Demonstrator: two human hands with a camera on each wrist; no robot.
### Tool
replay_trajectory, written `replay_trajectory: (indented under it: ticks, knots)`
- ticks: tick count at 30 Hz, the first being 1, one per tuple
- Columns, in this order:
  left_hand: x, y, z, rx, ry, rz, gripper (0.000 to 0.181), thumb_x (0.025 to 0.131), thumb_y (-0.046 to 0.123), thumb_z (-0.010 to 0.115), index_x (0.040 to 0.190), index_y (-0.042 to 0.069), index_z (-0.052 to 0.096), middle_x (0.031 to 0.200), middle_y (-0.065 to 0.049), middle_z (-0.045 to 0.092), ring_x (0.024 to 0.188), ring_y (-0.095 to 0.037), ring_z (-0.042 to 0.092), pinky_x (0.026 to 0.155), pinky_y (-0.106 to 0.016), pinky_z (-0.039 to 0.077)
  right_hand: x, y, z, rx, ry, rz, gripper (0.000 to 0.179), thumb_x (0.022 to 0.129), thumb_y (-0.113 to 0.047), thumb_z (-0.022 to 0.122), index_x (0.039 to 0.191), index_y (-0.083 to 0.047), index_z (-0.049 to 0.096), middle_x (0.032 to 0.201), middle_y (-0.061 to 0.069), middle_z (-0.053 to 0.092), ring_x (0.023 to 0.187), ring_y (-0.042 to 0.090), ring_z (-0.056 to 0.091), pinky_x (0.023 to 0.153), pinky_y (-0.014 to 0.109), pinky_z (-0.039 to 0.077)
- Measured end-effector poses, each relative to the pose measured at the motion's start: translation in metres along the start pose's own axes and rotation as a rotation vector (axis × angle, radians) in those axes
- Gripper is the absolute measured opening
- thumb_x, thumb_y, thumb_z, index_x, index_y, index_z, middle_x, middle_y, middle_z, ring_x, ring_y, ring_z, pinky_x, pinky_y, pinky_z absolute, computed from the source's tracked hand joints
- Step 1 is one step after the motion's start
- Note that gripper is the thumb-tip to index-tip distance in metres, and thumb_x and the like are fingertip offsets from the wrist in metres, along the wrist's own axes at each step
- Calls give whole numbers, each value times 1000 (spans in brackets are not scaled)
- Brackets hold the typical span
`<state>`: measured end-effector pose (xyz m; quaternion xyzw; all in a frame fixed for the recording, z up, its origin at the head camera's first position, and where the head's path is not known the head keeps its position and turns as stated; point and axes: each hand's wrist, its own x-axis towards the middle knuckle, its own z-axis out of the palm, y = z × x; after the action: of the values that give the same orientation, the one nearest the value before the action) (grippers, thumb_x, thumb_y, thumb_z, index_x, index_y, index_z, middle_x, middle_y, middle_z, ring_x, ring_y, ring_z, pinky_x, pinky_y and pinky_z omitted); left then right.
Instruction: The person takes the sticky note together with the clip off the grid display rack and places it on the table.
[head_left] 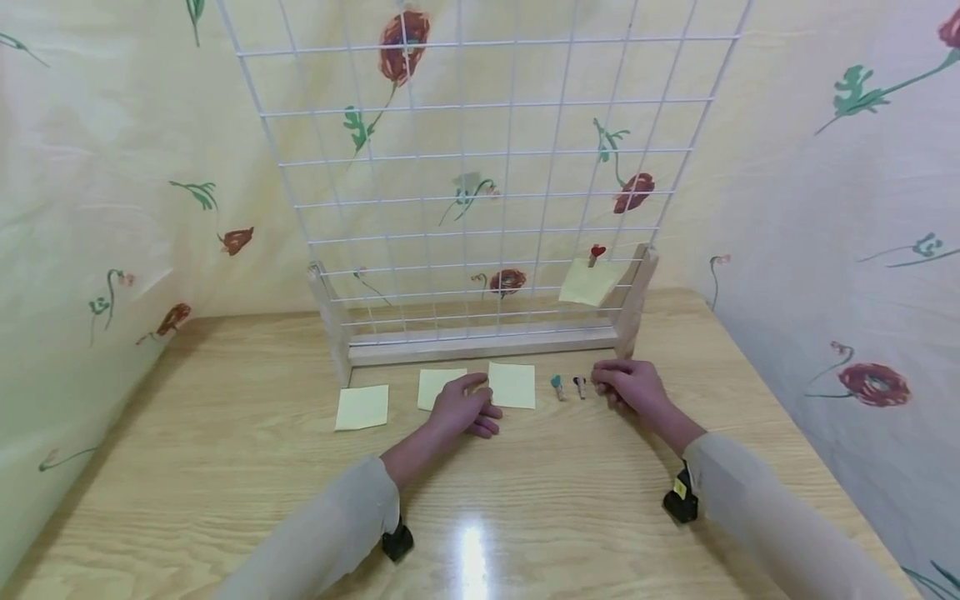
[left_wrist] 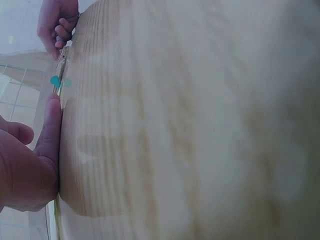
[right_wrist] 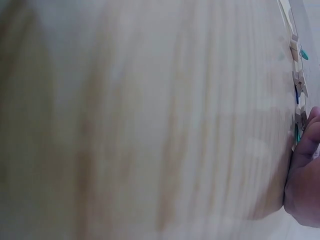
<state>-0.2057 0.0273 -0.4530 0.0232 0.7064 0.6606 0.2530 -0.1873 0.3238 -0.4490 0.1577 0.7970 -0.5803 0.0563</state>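
Note:
My left hand (head_left: 461, 407) lies over the lower right of the middle sticky note (head_left: 435, 385), its fingers loosely spread beside another pale yellow sticky note (head_left: 512, 385). My right hand (head_left: 633, 387) is low on the table with fingers curled, pinching a small wooden clothespin (right_wrist: 300, 116) with a green piece that shows by the fingertips in the right wrist view. In the head view the hand hides that clothespin. Just left of it lie a clothespin with a dark blue top (head_left: 580, 387) and one with a teal heart (head_left: 557, 387).
A white wire grid (head_left: 510, 200) in a wooden stand (head_left: 480, 346) rises behind the notes. A red-heart clothespin (head_left: 596, 254) holds a sticky note (head_left: 588, 283) on its lower right. Another sticky note (head_left: 362, 407) lies on the table (head_left: 225, 467) at left. Flowered cloth (head_left: 97, 200) surrounds the table.

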Motion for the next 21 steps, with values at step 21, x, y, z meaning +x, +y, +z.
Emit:
replay_trajectory:
  ticks: [21]
  knots:
    - [-11, 12, 1, 14, -9, 12, 50, 98, 12, 49, 144, -3, 37, 95, -26, 69, 60, -19, 68, 60, -32, 61, 2, 1, -3, 56, -8, -19, 42, 95, -20, 61, 126, 8, 55, 71, -5, 62, 57, 3, 52, 47, 16, 44]
